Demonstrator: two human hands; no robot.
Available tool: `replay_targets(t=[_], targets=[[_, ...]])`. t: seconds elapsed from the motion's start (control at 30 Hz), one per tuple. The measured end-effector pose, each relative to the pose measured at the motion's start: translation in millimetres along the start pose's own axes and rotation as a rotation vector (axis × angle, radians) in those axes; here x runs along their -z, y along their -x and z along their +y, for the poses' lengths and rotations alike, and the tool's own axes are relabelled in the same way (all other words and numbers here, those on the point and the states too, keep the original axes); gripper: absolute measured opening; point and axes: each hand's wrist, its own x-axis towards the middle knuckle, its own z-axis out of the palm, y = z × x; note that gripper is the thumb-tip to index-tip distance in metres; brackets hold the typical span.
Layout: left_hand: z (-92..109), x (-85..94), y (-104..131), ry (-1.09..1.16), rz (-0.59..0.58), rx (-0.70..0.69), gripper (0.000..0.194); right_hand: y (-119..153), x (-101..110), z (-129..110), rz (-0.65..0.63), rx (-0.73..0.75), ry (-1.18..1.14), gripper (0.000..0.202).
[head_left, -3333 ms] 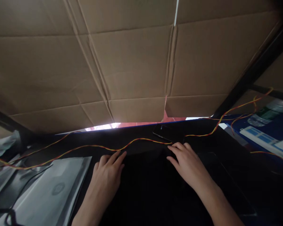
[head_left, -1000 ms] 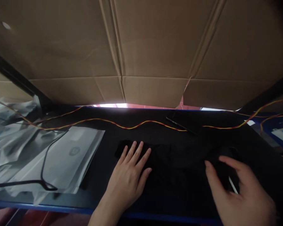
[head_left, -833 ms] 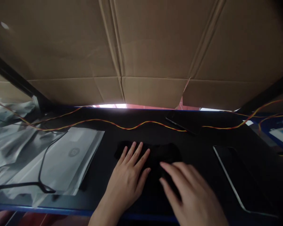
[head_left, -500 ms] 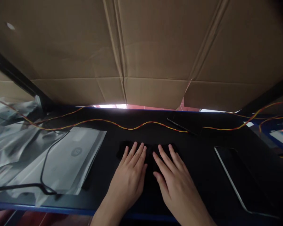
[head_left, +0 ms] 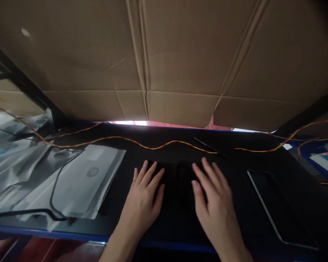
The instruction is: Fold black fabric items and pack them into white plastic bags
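A dark item, possibly cloth, lies on the black shelf surface [head_left: 169,145] and blends into it; its outline is hard to make out. My left hand [head_left: 144,193] rests palm down at its left side, fingers spread. At its right side is my right hand [head_left: 214,196], palm down with fingers apart, slightly blurred. Between the hands a darker black patch [head_left: 183,178] shows. Neither hand grips anything visible.
Clear plastic bags [head_left: 82,182] and a black cable [head_left: 53,185] lie left. A phone-like device [head_left: 278,207] lies right, a dark flat object [head_left: 213,142] behind. A red-yellow wire [head_left: 120,137] crosses the back, before a cardboard wall [head_left: 180,65].
My hands have moved apart: the left one to the left, the right one to the right. Their fingers are a little more spread. The camera view has shifted slightly.
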Motion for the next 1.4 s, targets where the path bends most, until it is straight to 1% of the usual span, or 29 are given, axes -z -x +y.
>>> replay_targets(t=[0.03, 0.07, 0.13, 0.2, 0.3, 0.37, 0.43, 0.47, 0.53, 0.6, 0.63, 0.67, 0.7, 0.77, 0.83, 0.87, 0.9, 0.97, 1.03, 1.1, 1.17, 1.23, 1.3, 1.37, 1.4], targets=[[0, -1.9, -1, 0.001, -0.014, 0.01, 0.04, 2, 1, 4, 0.077, -0.072, 0.022, 0.045], [1, -3.1, -1, 0.006, -0.025, 0.014, 0.038, 5, 1, 8, 0.119, -0.14, 0.062, 0.046], [3, -3.2, -2, 0.022, -0.035, 0.016, 0.034, 11, -2, 14, 0.102, -0.242, 0.155, 0.056], [6, -0.6, -2, 0.036, -0.041, 0.01, 0.031, 15, -6, 18, 0.058, -0.292, 0.182, 0.061], [7, 4.1, -2, 0.04, -0.029, 0.038, 0.03, 16, -3, 23, 0.064, -0.349, 0.006, 0.05], [7, 6.3, -2, 0.051, -0.024, 0.092, 0.03, 12, 6, 25, 0.03, -0.445, -0.12, 0.041], [6, 7.8, -3, 0.078, -0.042, 0.123, 0.031, 3, 19, 27, 0.022, -0.533, -0.142, 0.037], [6, 8.5, -3, 0.098, -0.06, 0.117, 0.031, -2, 25, 26, 0.044, -0.544, -0.114, 0.037], [6, 9.8, -4, 0.141, -0.09, 0.077, 0.032, -14, 33, 18, 0.131, -0.475, -0.036, 0.034], [7, 10.4, -4, 0.187, -0.104, 0.032, 0.036, -22, 35, 3, 0.209, -0.343, 0.023, 0.026], [8, 10.3, -4, 0.206, -0.102, 0.017, 0.04, -24, 33, -6, 0.224, -0.264, 0.029, 0.022], [8, 10.1, -4, 0.22, -0.093, 0.012, 0.043, -24, 30, -16, 0.209, -0.183, 0.021, 0.02], [8, 9.7, -3, 0.229, -0.079, 0.017, 0.046, -22, 27, -26, 0.162, -0.1, 0.003, 0.02], [7, 9.4, -2, 0.236, -0.039, 0.048, 0.049, -16, 21, -41, -0.013, 0.06, -0.06, 0.023], [5, 10.3, -1, 0.238, 0.006, 0.083, 0.049, -10, 19, -47, -0.161, 0.182, -0.13, 0.027], [5, 11.2, -1, 0.24, 0.026, 0.096, 0.049, -9, 20, -47, -0.193, 0.224, -0.161, 0.029], [5, 12.3, -1, 0.242, 0.038, 0.103, 0.049, -8, 21, -45, -0.196, 0.253, -0.182, 0.031], [5, 14.2, -1, 0.25, 0.033, 0.094, 0.046, -9, 21, -38, -0.179, 0.29, -0.186, 0.038], [6, 14.5, 0, 0.252, 0.007, 0.058, 0.044, -10, 15, -31, -0.21, 0.312, -0.142, 0.043], [6, 12.6, 1, 0.231, -0.015, 0.021, 0.044, -7, 2, -28, -0.277, 0.321, -0.076, 0.049], [6, 9.0, 1, 0.201, -0.029, 0.001, 0.046, 1, -14, -29, -0.314, 0.31, -0.023, 0.055], [4, 4.8, 1, 0.158, -0.1, -0.035, 0.051, 10, -27, -31, -0.303, 0.29, -0.009, 0.059], [3, 1.3, 1, 0.118, -0.203, -0.087, 0.057, 17, -33, -34, -0.262, 0.264, -0.027, 0.066], [3, -1.4, 0, 0.09, -0.277, -0.122, 0.061, 19, -32, -35, -0.23, 0.228, -0.078, 0.074], [3, -2.5, 0, 0.087, -0.29, -0.128, 0.063, 19, -28, -34, -0.236, 0.203, -0.118, 0.076]])
